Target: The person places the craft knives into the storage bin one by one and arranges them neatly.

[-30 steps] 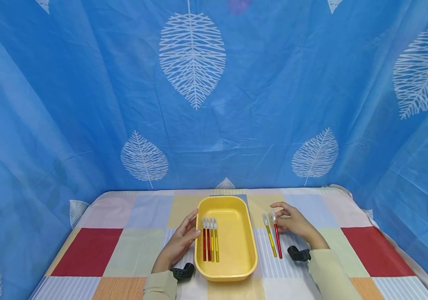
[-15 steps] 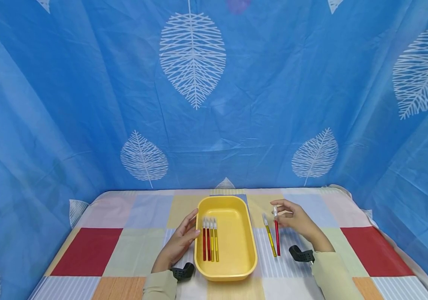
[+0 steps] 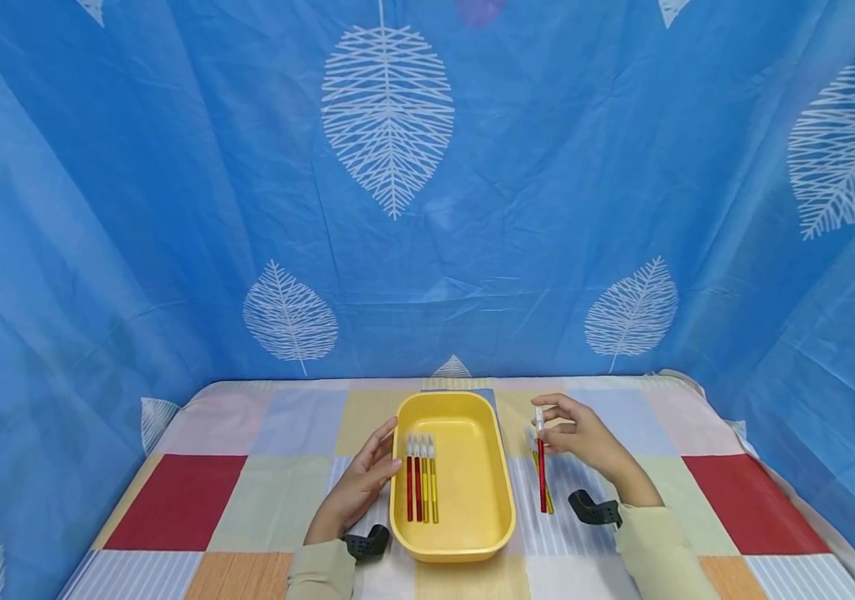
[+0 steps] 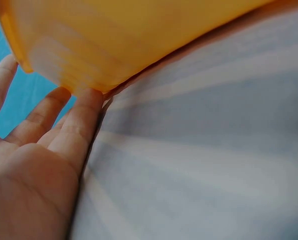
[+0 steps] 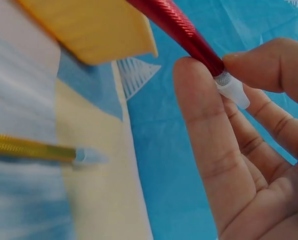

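Observation:
A yellow tray [image 3: 476,500] stands on the patchwork tablecloth. My left hand [image 3: 360,490] holds its left wall, thumb at the rim; in the left wrist view, straight fingers [image 4: 81,125] touch the tray's outside near its base. Two red and two gold craft knives [image 3: 421,487] lie side by side in the tray's left half, capped ends away from me. Right of the tray, my right hand [image 3: 581,433] pinches a red craft knife [image 5: 189,35] near its clear cap, between thumb and finger, raised above the cloth. Below it lies a gold craft knife [image 5: 34,148], partly hidden in the head view.
A blue curtain [image 3: 427,275] with white leaf prints hangs behind the table and along both sides. The patchwork tablecloth [image 3: 285,500] spreads around the tray. Black camera mounts [image 3: 594,508] sit on both wrists.
My right hand has lifted the red craft knife off the cloth and moved it left, over the gold one. My left hand and the tray have stayed in place.

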The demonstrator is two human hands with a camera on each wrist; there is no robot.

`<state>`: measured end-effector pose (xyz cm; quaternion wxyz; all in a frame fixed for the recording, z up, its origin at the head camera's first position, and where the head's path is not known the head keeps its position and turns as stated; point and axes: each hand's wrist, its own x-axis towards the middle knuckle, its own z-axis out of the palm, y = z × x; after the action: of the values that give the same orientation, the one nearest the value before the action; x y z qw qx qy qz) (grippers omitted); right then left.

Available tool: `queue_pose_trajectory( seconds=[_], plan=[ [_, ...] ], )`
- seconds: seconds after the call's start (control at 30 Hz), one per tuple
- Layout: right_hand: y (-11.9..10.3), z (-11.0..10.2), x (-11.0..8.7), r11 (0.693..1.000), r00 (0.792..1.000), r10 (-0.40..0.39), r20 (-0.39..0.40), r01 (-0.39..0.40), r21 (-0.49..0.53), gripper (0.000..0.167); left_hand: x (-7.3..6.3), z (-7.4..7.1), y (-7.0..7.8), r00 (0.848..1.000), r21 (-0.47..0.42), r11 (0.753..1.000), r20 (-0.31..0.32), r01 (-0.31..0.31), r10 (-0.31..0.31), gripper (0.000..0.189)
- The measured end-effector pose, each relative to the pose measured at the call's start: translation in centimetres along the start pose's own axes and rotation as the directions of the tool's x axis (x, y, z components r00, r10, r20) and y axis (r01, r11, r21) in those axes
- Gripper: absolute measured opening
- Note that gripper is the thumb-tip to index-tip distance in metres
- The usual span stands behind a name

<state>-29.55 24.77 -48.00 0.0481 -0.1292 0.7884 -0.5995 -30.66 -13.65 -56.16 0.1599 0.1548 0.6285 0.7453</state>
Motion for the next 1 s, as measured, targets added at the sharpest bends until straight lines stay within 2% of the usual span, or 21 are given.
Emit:
queue_pose_trajectory(
  seconds=[0.37, 1.0],
  plan=[
    [-1.3, 1.3, 0.6, 0.999, 0.998, -0.04, 0.04, 0.04, 0.012, 0.053, -0.2, 0.1, 0.0, 0.999, 0.007, 1.0, -0.033, 0.001, -0.001, 0.079],
    [-2.7, 4.0, 2.0, 0.998, 0.996, -0.063, 0.068, 0.061, 0.021, 0.053, 0.0, 0.2, 0.0, 1.0, 0.006, 1.0, -0.016, -0.001, 0.001, 0.078]
  ],
)
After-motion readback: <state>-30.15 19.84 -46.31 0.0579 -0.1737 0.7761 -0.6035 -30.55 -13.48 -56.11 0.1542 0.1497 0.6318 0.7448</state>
